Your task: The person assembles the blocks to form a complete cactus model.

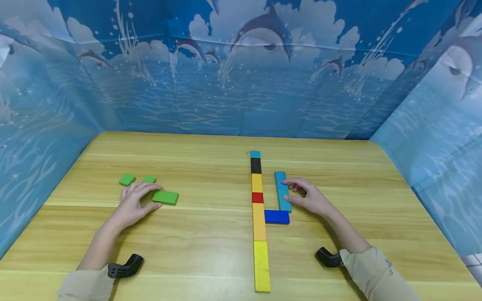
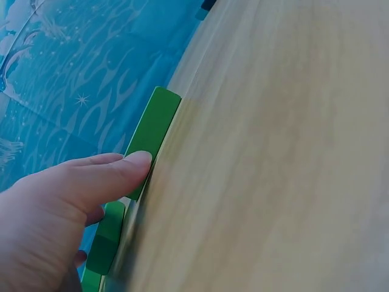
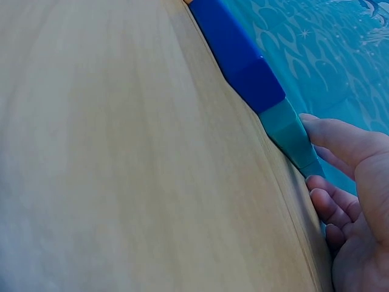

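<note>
At the left of the table, my left hand pinches one end of a flat green rectangular block between thumb and fingers. The thumb lies along the near side of that block in the left wrist view. Two smaller green blocks lie just beyond this hand. My right hand touches the right side of two light-blue blocks laid end to end, its thumb at the nearer one and its other fingers loosely bent. A dark-blue block adjoins their near end.
A long straight row of blocks runs away from me, with yellow, orange, red and black pieces. The dark-blue block meets its right side. A dolphin-print curtain borders the wooden table.
</note>
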### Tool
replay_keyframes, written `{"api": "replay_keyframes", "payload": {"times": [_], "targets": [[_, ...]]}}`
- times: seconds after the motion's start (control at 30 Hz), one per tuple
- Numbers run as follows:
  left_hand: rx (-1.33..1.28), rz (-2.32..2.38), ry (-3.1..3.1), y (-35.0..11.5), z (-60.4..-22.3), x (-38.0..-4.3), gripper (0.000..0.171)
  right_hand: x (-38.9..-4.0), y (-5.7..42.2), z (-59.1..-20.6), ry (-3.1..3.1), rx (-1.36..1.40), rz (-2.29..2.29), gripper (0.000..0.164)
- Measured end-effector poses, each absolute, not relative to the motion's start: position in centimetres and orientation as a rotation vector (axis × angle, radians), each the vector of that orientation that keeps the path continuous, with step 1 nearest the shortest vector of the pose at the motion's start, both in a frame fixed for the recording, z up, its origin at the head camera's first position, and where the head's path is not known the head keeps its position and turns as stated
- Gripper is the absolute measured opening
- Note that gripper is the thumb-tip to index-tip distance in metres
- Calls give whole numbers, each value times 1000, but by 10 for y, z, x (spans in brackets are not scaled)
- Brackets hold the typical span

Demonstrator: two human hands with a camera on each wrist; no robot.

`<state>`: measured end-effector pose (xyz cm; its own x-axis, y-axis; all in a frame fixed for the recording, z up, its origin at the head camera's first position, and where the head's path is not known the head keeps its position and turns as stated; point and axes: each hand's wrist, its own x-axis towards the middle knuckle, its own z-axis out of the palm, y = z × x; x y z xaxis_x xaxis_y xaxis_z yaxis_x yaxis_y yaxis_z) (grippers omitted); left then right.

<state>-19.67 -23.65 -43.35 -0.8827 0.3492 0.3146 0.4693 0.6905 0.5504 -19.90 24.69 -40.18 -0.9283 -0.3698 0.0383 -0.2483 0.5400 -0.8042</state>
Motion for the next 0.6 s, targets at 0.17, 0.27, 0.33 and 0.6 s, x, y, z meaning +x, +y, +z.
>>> {"api": "replay_keyframes", "payload": {"times": [0.17,0.27,0.33,0.6], "targets": [[-646,-976,-2718,-236,-432,-196,37,-198,246,-399,2641,-522,-1334,41],[-645,-977,-2716,-236,-433,-196,36,-200,247,-401,2639,-525,-1337,41],[-645,-978,-2713,-236,-433,-196,36,-200,247,-401,2636,-528,-1340,41],[-643,-1013,-2655,-234,-433,-197,36,-200,247,-402,2633,-534,-1342,41]]}}
